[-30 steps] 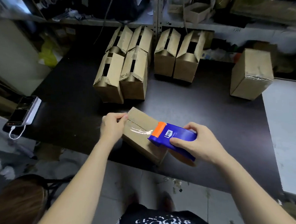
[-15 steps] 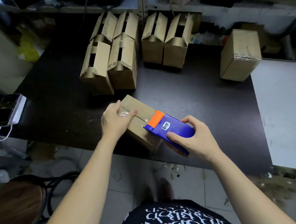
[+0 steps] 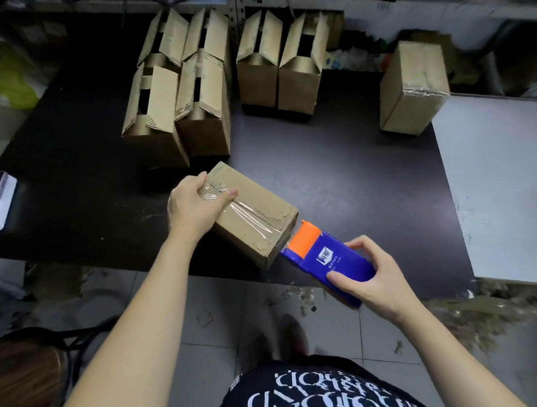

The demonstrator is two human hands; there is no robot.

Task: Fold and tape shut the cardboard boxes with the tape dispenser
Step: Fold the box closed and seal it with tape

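Small brown cardboard box (image 3: 255, 216) at near edge of black desk (image 3: 337, 174), clear tape strip (image 3: 242, 214) along top seam. Likely light, hollow; stiff at edges, panels may cave if squeezed; tape slippery, so hold by ends. Left hand (image 3: 192, 208) grip: fingers curled over far end, thumb flat across tape. Right hand (image 3: 372, 278) grip wrapped round blue tape dispenser with orange head (image 3: 327, 259), head at box's near end. Six open-flapped cardboard boxes (image 3: 205, 112) behind, one sealed cardboard box (image 3: 411, 87) far right. White panel (image 3: 504, 173) beside desk; scraps on tiled floor (image 3: 205, 317).
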